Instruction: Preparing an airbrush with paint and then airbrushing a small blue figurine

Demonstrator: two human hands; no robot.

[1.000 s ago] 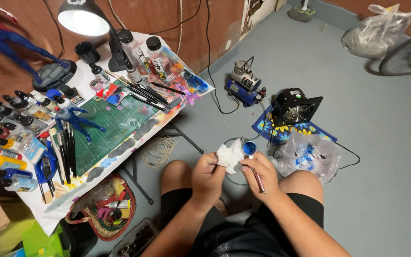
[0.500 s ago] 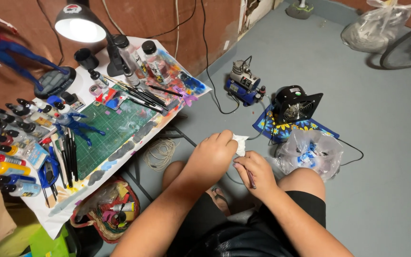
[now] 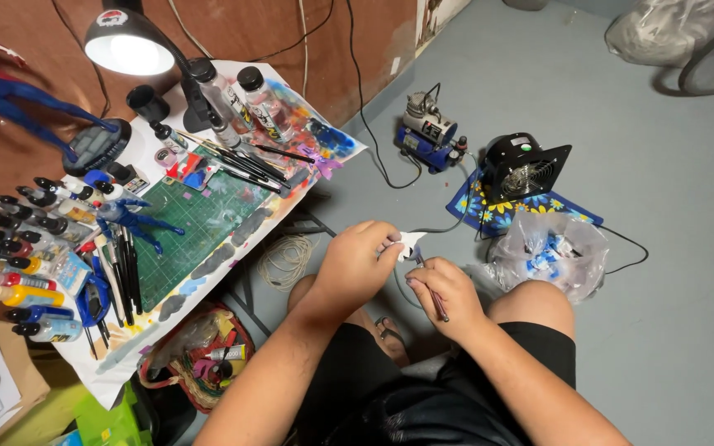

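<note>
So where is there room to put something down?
The grey floor right of the black fan is bare, and so is the middle of the green cutting mat. The rest of the table is crowded: paint bottles, brushes, a lamp.

White piece mostly behind fingers

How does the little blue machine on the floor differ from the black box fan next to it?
The small blue air compressor is low and long, with a grey motor on top; the black square box fan is taller, boxy, showing a round grille. The compressor sits on bare grey floor, the fan on a blue flowered mat. Both have black cables attached and stand close together.
</note>
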